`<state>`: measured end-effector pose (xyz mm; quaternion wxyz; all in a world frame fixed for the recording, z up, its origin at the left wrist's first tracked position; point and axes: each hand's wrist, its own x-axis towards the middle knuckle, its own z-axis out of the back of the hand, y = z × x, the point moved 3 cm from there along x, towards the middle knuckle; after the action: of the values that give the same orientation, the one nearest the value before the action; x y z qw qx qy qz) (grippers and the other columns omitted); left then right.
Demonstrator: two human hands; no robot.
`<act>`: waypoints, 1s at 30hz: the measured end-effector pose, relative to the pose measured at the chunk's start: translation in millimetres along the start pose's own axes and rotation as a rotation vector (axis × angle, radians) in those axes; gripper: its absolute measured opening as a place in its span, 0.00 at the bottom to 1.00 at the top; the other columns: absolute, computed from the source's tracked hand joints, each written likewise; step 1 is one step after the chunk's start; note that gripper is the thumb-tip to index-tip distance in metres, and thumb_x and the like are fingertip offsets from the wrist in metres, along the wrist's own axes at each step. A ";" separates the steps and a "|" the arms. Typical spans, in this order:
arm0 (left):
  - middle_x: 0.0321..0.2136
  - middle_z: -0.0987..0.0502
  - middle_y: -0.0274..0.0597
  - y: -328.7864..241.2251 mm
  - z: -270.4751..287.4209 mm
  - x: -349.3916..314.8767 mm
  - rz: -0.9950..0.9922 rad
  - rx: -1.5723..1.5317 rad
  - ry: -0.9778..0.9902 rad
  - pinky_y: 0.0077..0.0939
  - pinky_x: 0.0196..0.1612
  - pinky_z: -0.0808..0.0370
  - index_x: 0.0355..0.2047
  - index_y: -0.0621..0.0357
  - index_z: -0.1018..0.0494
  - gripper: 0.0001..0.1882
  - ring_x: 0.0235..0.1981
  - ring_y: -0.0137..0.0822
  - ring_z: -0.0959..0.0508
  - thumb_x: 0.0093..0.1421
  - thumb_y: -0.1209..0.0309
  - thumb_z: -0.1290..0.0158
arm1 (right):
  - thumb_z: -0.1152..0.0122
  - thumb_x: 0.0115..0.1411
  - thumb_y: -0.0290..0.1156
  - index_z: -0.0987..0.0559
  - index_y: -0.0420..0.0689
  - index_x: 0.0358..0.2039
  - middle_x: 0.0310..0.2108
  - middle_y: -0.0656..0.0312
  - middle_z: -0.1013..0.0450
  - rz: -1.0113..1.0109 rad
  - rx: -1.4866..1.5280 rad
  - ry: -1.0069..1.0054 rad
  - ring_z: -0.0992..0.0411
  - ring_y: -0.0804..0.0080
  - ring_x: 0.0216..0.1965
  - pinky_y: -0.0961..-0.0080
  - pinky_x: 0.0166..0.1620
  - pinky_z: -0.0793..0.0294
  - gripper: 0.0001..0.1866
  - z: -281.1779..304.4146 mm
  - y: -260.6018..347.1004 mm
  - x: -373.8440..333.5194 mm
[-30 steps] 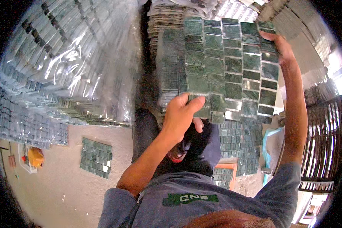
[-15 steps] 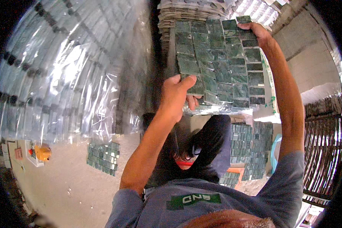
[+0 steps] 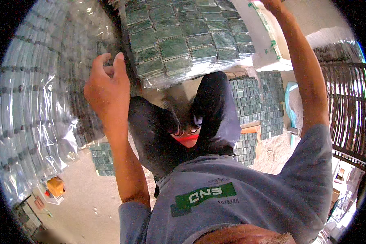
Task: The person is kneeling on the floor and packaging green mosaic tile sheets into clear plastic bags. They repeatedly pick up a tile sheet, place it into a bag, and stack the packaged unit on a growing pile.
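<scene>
A sheet of dark green stone mosaic tiles (image 3: 191, 30) lies flat in front of me, on a plastic-wrapped stack. My left hand (image 3: 106, 83) is raised just left of the sheet's near left corner. Its thumb and fingers are apart and it holds nothing. At the top edge of the picture my right hand (image 3: 271, 5) reaches past the sheet's right side. The frame cuts off most of its fingers, so their grip is hidden.
Plastic-wrapped stacks (image 3: 32, 93) fill the left. More tile sheets lie on the floor at the right (image 3: 246, 95) and at the lower left (image 3: 102, 158). A yellow object (image 3: 55, 186) stands by the left stacks. Dark slatted racking (image 3: 347, 105) runs along the right.
The tile sheet held up in both hands is now down on the stack. My left hand has let go and moved left; my right hand has gone up to the frame's edge.
</scene>
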<state>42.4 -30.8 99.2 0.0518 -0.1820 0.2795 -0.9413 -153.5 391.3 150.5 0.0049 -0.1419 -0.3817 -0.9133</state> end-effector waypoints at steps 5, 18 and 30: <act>0.41 0.20 0.54 -6.3 -31.5 -6.5 -0.036 -0.286 0.063 0.40 0.46 0.26 0.52 0.65 0.28 0.27 0.41 0.49 0.20 0.61 0.56 0.44 | 0.38 0.61 0.45 0.20 0.36 0.42 0.37 0.57 0.20 -0.176 0.103 0.242 0.22 0.70 0.36 0.74 0.43 0.21 0.22 6.7 -71.0 -80.1; 0.60 0.34 0.60 -76.9 -68.1 21.5 -0.569 -0.045 0.023 0.43 0.63 0.38 0.57 0.66 0.34 0.28 0.61 0.56 0.35 0.66 0.56 0.50 | 0.45 0.64 0.34 0.22 0.32 0.47 0.39 0.51 0.20 -0.180 0.174 -0.271 0.20 0.68 0.36 0.75 0.40 0.20 0.18 95.0 -135.4 -187.5; 0.63 0.36 0.49 -107.4 -172.8 89.1 -0.830 0.125 0.098 0.48 0.66 0.44 0.60 0.61 0.35 0.27 0.65 0.49 0.38 0.69 0.55 0.59 | 0.38 0.57 0.46 0.21 0.36 0.46 0.45 0.51 0.23 -0.127 -0.740 -0.002 0.23 0.58 0.42 0.67 0.39 0.22 0.25 131.4 -388.1 -95.0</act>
<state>-104.1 129.2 51.4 -0.3341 -0.2305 0.1268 -0.9051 -74.3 748.7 -56.7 -0.1036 -0.1109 -0.0340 -0.9878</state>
